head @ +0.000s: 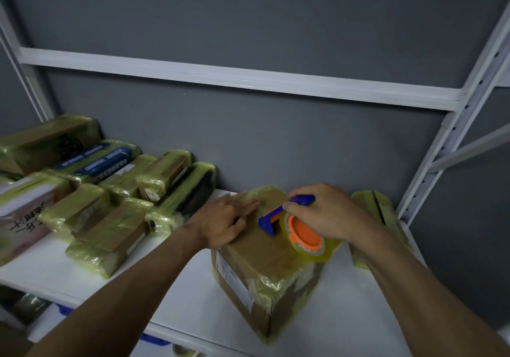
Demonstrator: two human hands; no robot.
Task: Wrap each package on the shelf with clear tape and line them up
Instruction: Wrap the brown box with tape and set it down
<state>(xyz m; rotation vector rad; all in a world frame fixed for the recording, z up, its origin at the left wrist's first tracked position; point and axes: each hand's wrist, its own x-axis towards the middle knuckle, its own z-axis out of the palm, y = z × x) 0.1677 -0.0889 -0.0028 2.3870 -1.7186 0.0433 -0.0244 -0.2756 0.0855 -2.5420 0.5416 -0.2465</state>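
A brown cardboard box (265,268), partly covered in clear yellowish tape, stands on the white shelf (176,296) in front of me. My left hand (226,218) lies flat on the box's top with straight fingers, pressing the tape down. My right hand (323,210) grips the blue handle of a tape dispenser (298,229), whose orange hub and clear tape roll rest on the box's top right edge. Several taped packages (110,191) lie grouped at the left of the shelf. Behind my right forearm lies another taped package (372,207), partly hidden.
A grey wall backs the shelf. White metal uprights (452,136) rise at the right and a white crossbar (237,78) runs above. Below the shelf's front edge I can see blue items (154,338) and more wrapped goods.
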